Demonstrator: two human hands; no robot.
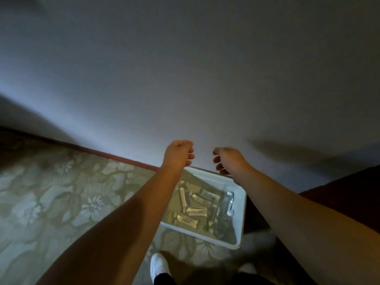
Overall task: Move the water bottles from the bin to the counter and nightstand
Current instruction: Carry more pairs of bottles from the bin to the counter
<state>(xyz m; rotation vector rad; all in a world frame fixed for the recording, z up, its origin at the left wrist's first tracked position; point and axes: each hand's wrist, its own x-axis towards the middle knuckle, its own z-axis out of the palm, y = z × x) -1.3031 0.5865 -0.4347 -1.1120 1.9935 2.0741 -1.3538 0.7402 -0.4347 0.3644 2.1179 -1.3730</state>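
Clear plastic water bottles lie jumbled on their sides in a white rectangular plastic bin on the patterned carpet floor, pushed against the pale wall. Left hand and right hand hang above the bin's far rim, fingers loosely curled, holding nothing, probably poised to reach down. Dark furniture crowds the bin's right side; its left side stands free.
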